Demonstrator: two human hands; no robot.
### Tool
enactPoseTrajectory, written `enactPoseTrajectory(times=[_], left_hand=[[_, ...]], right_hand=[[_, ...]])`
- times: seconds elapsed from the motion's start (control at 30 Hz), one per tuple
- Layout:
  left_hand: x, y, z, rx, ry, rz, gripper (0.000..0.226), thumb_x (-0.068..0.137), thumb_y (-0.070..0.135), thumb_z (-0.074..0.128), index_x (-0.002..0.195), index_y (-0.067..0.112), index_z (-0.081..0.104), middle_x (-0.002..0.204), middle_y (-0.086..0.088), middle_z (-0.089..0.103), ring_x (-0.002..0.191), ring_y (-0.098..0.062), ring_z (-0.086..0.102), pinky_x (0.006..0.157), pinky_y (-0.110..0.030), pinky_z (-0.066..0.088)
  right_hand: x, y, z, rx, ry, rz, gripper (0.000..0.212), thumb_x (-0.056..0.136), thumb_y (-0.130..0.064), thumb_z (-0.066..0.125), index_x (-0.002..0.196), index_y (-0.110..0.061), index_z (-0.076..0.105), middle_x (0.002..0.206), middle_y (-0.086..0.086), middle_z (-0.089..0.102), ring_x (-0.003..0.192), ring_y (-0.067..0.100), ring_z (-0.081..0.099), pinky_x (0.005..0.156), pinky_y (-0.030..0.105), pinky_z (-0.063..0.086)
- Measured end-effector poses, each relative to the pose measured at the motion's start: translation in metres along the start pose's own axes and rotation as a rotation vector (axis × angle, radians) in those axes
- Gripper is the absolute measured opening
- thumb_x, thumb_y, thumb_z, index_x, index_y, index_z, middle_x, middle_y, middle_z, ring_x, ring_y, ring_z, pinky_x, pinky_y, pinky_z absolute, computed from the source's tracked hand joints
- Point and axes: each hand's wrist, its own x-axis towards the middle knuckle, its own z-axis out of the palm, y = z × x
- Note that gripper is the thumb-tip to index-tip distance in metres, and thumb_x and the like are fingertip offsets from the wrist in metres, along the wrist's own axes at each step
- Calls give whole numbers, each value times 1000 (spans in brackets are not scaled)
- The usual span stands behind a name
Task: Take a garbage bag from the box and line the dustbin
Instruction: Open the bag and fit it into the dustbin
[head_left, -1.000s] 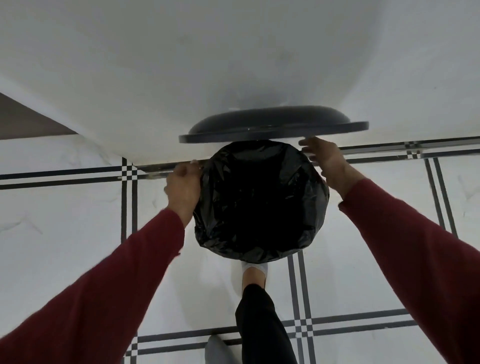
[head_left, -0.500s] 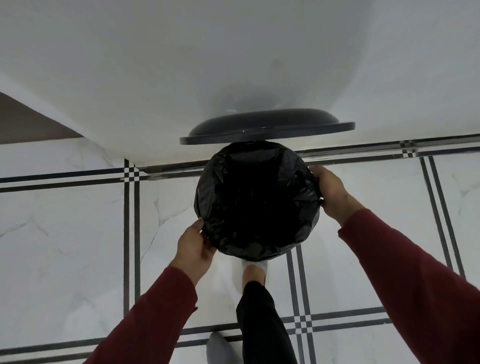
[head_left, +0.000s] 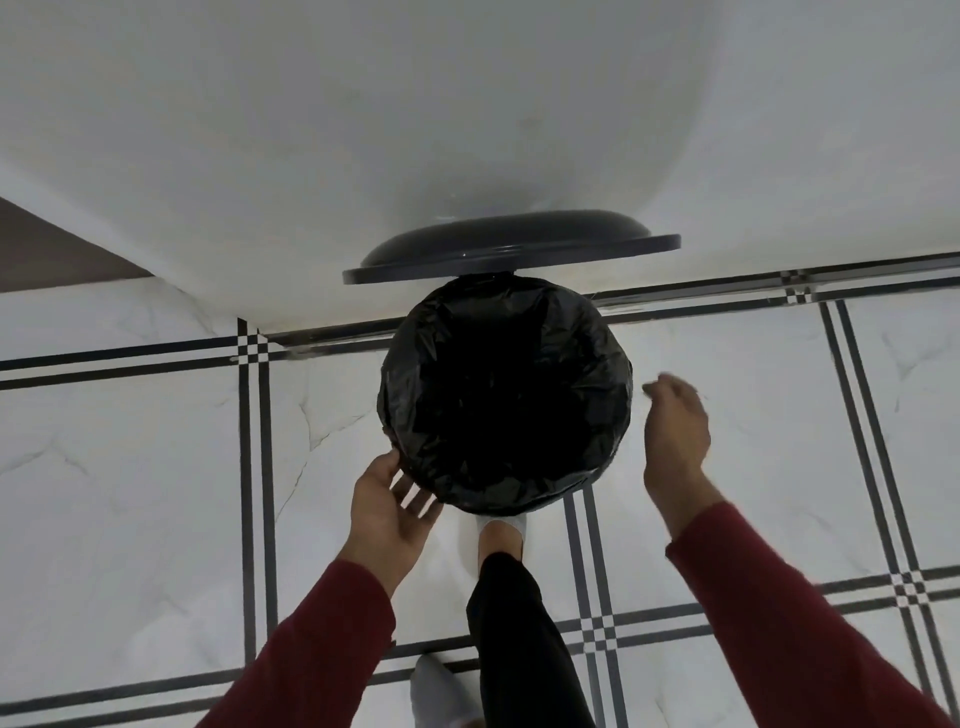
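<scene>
Two hands, both loose w/ nothing gripped: left hand (head_left: 390, 512) at approx 7 o'clock of the dustbin (head_left: 506, 483), open fingers spread at or just under the near rim, contact hard to tell; right hand (head_left: 675, 428) at 3 o'clock, relaxed, blurred, apart from the bin. Garbage bag (head_left: 506, 395) sits inside the dustbin w/ its edge folded over the rim all round, lid (head_left: 511, 247) raised at 12 o'clock, a foot (head_left: 500, 535) at 6 o'clock by the base, prob. on a pedal. Judging by this, lining looks basically done; left: maybe a last tuck at the near edge, then let the lid down.
</scene>
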Motion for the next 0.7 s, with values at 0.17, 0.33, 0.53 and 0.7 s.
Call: enactPoseTrajectory(times=[0.17,0.33,0.53,0.7], left_hand=[[-9,-14,-3,-21,15,-31,23,102,15,61,122,7,69,123,-13,68,116,-32,68,100,-45,55],[2,-15,-5,-3,25,6,21,104,2,52,113,4,70,119,-13,74,107,-22,70,83,-32,63],[12,-12,-5,61,63,38,22,105,-3,47,118,-1,65,113,-15,74,91,-19,73,63,-23,62],[8,-7,-3,40,37,15,24,104,1,48,118,-1,68,99,-12,79,82,-18,77,64,-26,63]], right_hand=[[-23,38,-11,298,-398,329,23,91,-16,56,105,-20,73,96,1,70,90,23,67,83,39,54],[-13,41,-3,469,-367,522,25,90,2,42,97,-2,65,85,13,68,79,29,66,70,38,58],[10,40,7,437,-474,641,32,84,10,34,99,3,62,97,19,67,86,33,69,74,44,65],[14,31,5,247,-472,670,14,88,-3,55,93,-14,63,86,4,63,87,22,61,70,40,54]])
